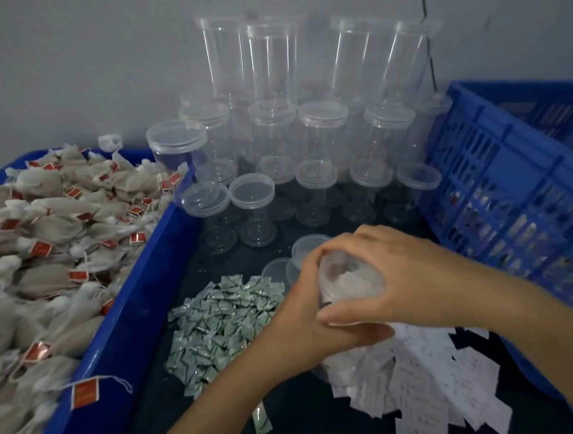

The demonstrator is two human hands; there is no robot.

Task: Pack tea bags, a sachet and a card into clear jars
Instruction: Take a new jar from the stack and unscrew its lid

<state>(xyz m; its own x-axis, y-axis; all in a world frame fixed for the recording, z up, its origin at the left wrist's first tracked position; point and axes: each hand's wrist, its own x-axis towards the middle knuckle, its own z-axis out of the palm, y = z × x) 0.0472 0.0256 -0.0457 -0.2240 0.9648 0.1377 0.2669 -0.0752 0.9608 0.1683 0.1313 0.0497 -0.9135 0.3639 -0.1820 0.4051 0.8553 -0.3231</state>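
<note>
Plastic this thin is light, slick and easily dented, so I hold the clear jar [346, 280] gently round its wall: my left grip [295, 320] curls under it and my right grip [399, 277] wraps its top, keeping it tilted at 5 o'clock over the surface [300, 417]. Tea bags [54, 231] at 9 o'clock look soft and limp. Their red tags, the green sachets [224, 321] at 6 o'clock and the white cards [439, 382] carry print too blurred to read.
</note>
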